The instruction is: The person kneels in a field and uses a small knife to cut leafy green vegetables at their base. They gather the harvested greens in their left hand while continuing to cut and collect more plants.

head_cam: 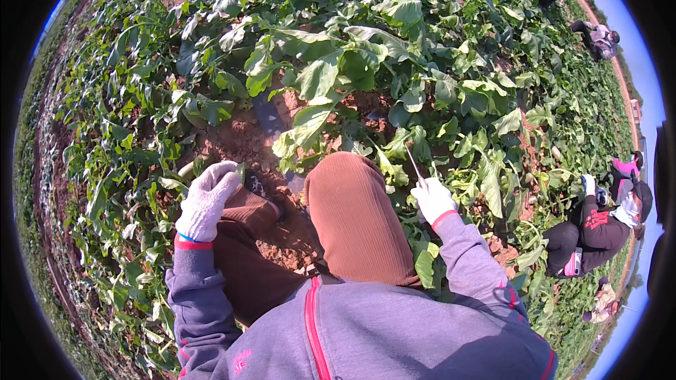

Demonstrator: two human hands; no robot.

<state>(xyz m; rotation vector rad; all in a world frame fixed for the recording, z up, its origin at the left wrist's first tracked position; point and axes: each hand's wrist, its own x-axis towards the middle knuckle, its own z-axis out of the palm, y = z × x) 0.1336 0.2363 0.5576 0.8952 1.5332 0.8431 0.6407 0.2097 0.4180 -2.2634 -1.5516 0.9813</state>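
Observation:
My right hand (pixel 434 199), in a white knit glove, is closed around a knife (pixel 413 162) whose thin blade points up and away among the leaves. It is to the right of my raised knee (pixel 359 211) in brown corduroy trousers. My left hand (pixel 210 201), gloved the same way, hovers by my other leg with its fingers bent. A bit of green shows at its fingertips, but I cannot tell whether it is held. Just beyond that hand, a pale rounded root or stem (pixel 186 170) shows among the foliage. Broad leafy plants (pixel 322 74), resembling radish, stand in front of me.
Reddish soil (pixel 235 140) and a strip of dark plastic film (pixel 268 116) show between plants. A crouching person (pixel 597 232) works among the leaves at right, with other people farther off. Dense foliage (pixel 127 179) lies at left.

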